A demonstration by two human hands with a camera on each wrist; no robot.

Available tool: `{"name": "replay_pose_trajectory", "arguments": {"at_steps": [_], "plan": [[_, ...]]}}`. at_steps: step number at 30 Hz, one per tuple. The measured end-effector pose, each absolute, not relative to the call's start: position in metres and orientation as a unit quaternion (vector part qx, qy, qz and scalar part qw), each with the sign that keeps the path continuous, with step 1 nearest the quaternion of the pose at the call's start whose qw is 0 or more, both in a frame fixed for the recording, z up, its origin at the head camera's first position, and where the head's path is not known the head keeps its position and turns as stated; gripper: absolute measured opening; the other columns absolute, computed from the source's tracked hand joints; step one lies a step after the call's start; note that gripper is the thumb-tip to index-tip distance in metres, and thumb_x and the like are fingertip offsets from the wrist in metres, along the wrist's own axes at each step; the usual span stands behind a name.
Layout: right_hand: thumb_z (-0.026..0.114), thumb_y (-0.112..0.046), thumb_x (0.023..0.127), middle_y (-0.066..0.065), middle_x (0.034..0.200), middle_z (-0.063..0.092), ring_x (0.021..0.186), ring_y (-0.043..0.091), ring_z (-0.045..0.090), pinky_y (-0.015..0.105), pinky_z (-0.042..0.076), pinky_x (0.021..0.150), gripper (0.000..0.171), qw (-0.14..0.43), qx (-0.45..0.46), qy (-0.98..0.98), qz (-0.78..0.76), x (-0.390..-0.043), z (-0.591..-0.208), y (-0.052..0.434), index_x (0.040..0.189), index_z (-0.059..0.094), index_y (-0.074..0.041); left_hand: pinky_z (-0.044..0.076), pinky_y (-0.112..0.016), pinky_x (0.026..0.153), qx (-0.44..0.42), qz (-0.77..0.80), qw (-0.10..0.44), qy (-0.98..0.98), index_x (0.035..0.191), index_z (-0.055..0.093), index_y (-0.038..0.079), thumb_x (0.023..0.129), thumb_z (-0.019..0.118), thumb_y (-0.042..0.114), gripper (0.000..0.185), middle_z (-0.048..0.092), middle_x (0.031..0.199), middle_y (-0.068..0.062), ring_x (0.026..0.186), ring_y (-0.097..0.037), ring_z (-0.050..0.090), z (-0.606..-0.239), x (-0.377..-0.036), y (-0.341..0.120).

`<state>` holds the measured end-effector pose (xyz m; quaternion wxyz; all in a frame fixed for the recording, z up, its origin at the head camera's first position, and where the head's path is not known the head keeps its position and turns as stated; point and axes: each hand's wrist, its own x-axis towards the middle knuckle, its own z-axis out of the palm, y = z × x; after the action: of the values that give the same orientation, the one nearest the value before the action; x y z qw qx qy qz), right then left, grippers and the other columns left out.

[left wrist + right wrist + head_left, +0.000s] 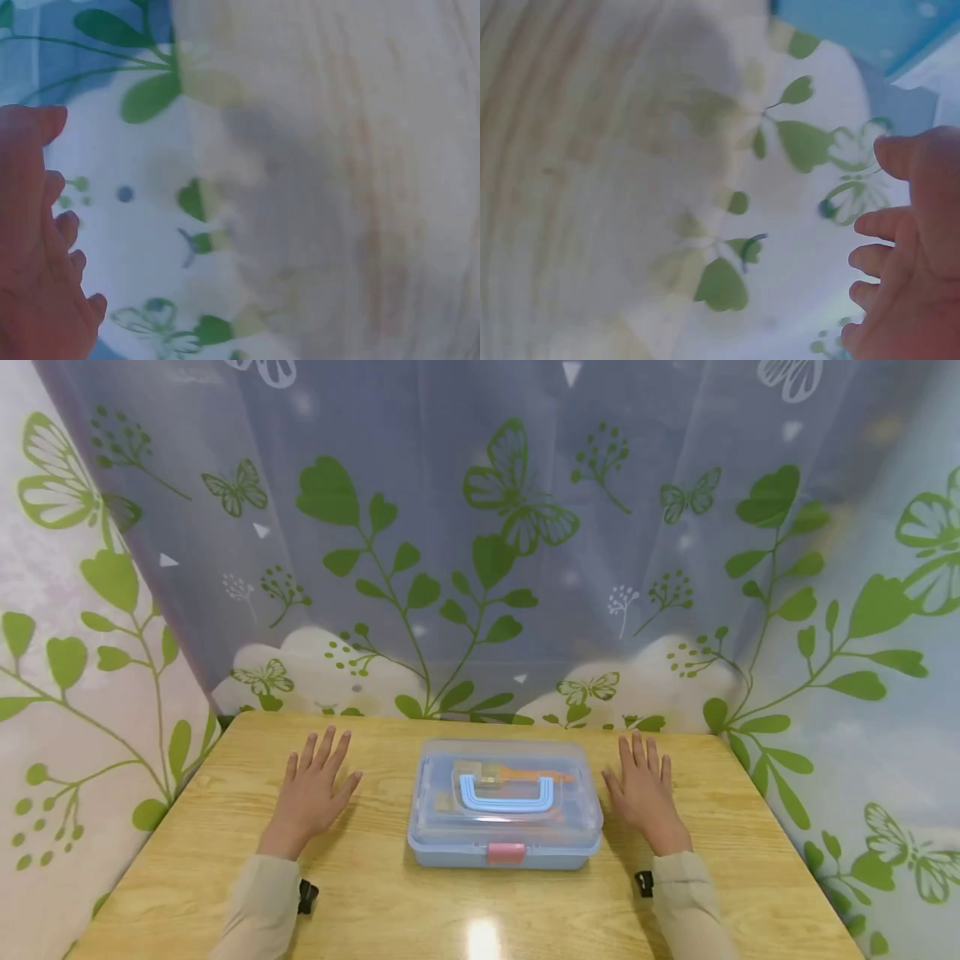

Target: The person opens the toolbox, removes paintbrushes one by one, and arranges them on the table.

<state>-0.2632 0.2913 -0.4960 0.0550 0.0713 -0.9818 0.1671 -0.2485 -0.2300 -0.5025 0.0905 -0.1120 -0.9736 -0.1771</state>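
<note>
A storage box (442, 852) with a light blue base and a see-through lid sits between the two hands. Its lid carries a blue handle (506, 804), and a pink latch (506, 853) is at the front. A paintbrush (517, 774) with an orange handle shows through the lid. To the left of the box, the left hand (313, 793) has its fingers spread, palm down and holding nothing. The right hand (643, 793) lies likewise spread, close to the box's right side. In the right wrist view a blue corner of the box (855, 26) appears at the top.
All of this is on a wood-grain table (360, 910). A curtain (450, 635) with green leaves and butterflies hangs along the table's back edge and down both sides. Each wrist wears a black strap mount (307, 896), partly under a beige sleeve (258, 902).
</note>
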Motion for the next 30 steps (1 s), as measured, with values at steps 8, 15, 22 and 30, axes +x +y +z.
{"name": "replay_pose_trajectory", "arguments": {"at_steps": [8,15,22,30], "plan": [[0.051,-0.025,0.107,0.034,0.164,0.013,0.152,0.053,0.006,0.074,0.01,0.116,0.064,0.116,0.118,-0.955,0.247,-0.243,-0.474,0.287,0.155,0.028,0.011,0.023,-0.065,0.118,-0.225,-0.195,0.139,-0.944,0.162,0.028,0.012,0.105,0.054,0.039,0.068,0.019,0.169,-0.018,0.153,-0.044,0.02,-0.474,-0.229,-0.21],[0.064,-0.007,0.097,0.026,0.15,0.048,0.14,0.045,0.039,0.058,0.034,0.112,0.047,0.276,0.185,-0.875,0.352,-0.218,-0.47,0.269,0.142,0.055,0.004,0.041,-0.056,0.112,-0.376,-0.187,0.238,-0.876,0.146,0.056,0.007,0.095,0.073,0.026,0.057,0.047,0.156,-0.014,0.141,-0.035,0.047,-0.458,-0.212,-0.185],[0.062,0.0,0.088,0.025,0.102,0.066,0.096,0.035,0.059,0.023,0.045,0.098,0.023,0.447,0.376,-0.719,0.376,-0.19,-0.461,0.228,0.106,0.072,0.011,0.045,-0.046,0.11,-0.476,-0.169,0.317,-0.803,0.136,0.065,0.005,0.106,0.053,0.039,0.047,0.058,0.145,-0.015,0.132,-0.034,0.056,-0.463,-0.202,-0.162],[0.062,0.012,0.087,0.019,0.092,0.073,0.082,0.028,0.069,0.023,0.056,0.086,0.023,0.372,0.476,-0.655,0.455,-0.159,-0.486,0.19,0.105,0.075,0.005,0.053,-0.051,0.1,-0.507,-0.149,0.329,-0.782,0.133,0.066,0.004,0.108,0.046,0.035,0.045,0.062,0.141,-0.014,0.128,-0.033,0.06,-0.479,-0.201,-0.145]]}}
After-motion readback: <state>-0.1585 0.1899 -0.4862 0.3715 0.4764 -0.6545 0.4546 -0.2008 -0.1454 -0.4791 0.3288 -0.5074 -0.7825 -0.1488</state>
